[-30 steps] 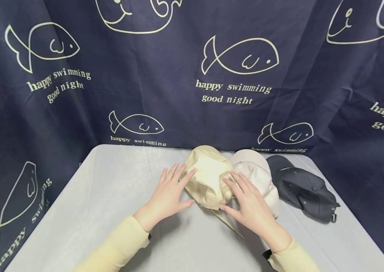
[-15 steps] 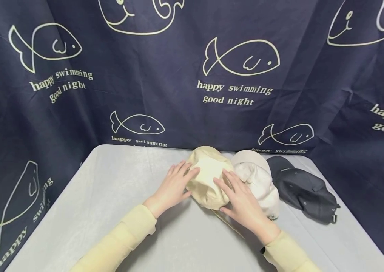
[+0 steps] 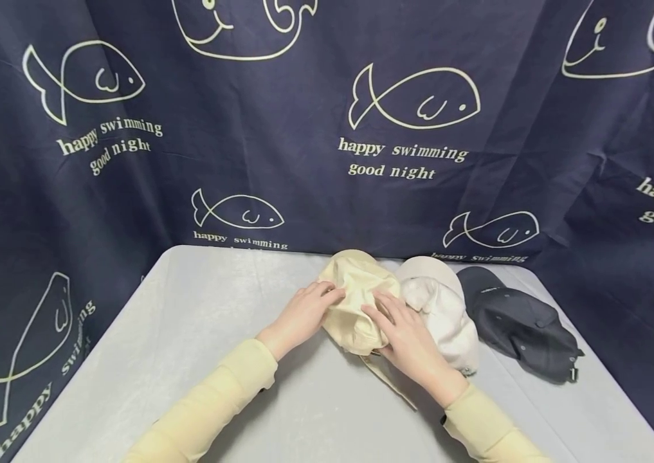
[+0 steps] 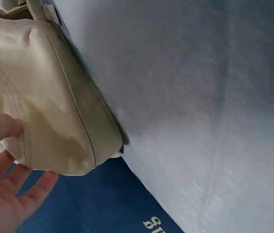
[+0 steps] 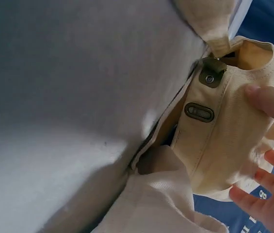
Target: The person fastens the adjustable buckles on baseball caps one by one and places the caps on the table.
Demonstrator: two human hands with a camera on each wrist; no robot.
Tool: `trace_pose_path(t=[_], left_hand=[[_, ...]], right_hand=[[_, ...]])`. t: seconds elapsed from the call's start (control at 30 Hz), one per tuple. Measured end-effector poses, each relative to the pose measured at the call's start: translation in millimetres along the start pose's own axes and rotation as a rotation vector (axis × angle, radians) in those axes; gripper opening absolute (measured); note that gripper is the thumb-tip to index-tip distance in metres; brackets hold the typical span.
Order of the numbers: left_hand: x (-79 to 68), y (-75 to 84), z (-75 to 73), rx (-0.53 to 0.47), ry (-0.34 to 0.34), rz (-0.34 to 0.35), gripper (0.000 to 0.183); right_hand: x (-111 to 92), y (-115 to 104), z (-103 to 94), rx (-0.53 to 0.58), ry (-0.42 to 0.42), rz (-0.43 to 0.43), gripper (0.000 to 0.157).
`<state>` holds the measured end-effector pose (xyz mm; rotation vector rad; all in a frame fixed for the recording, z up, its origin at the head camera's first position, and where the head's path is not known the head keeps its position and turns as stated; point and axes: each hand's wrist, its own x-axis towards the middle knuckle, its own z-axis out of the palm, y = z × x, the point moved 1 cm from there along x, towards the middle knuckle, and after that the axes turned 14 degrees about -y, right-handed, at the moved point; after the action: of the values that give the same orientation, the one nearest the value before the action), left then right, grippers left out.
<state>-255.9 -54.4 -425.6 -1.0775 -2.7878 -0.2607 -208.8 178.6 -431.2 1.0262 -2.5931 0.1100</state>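
Observation:
A pale yellow baseball cap (image 3: 355,276) lies at the table's far side, crown wrinkled, brim toward the backdrop. My left hand (image 3: 303,315) holds the crown's left side. In the left wrist view its thumb (image 4: 6,127) lies on the fabric, with bent fingertips at the crown's edge. On the other side, my right hand (image 3: 410,337) curves round the crown, its fingers on top. The right wrist view shows that thumb (image 5: 263,99) pressing near the back opening. A loose strap (image 3: 390,382) trails from the cap's back, beside a metal buckle (image 5: 200,112).
Right of the yellow cap lies a white cap (image 3: 445,318), partly behind my right hand. Farther right is a black cap (image 3: 520,328) near the table's right edge. The light grey table (image 3: 205,308) meets a dark blue fish-print curtain (image 3: 303,128) at the back.
My left hand has moved right and forward onto the crown, and its fingers have bent more. My right hand has shifted slightly inward. The crown's fabric is more creased; the other caps stay put.

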Motion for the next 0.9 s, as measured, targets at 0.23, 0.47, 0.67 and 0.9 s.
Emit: trace_pose_path(t=[0.23,0.47,0.67,0.9], left_hand=[[1.7,-4.2,0.0,-0.001,0.079,0.027,0.024],[3.8,-11.7,-7.4,-0.046,0.211,0.067,0.009],[9.3,-15.5,-18.9,-0.051,0.337,0.083,0.009],[16.2,-17.7,-28.7,-0.076,0.413,0.057,0.008]], right_hand=[[3,1,-6.1,0.054,0.046,0.004,0.067],[5,2,-17.8,0.069,0.157,0.01,0.054],[9,6,-24.9,0.072,0.268,0.007,0.042],[18,13,-37.6,0.079,0.329,0.043,0.03]])
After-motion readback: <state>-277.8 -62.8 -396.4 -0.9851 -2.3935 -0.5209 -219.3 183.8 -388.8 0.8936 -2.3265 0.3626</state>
